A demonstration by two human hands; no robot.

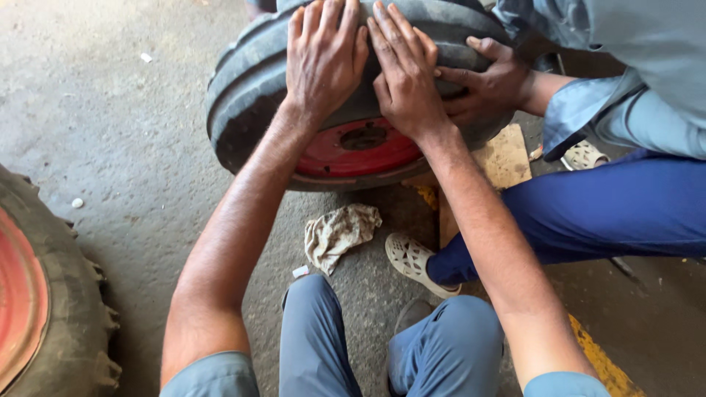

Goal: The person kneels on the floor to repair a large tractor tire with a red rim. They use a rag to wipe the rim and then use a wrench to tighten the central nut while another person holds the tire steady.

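We're looking straight down and both of our hands are on the tyre at the top centre of the frame. It's a dark ribbed tyre on a red rim, tipped toward us so the rim's face shows just below our wrists. Our left hand lies flat on the rubber, fingers spread and pointing up the frame, palm pressed down and gripping nothing. Our right hand sits right beside it, touching it at the fingers, also open and flat against the sidewall. From the upper right comes a co-worker's hand, fingers curled over the tyre's edge and meeting our right hand. That person wears a grey-blue sleeve, blue trousers and a pale perforated sandal planted near the middle of the frame. Below the tyre a crumpled rag lies on the concrete floor, and a flat wooden board sits under the tyre's right side. At the left edge we catch part of a big lugged tyre with a reddish rim. Our own knees in grey trousers fill the bottom centre.
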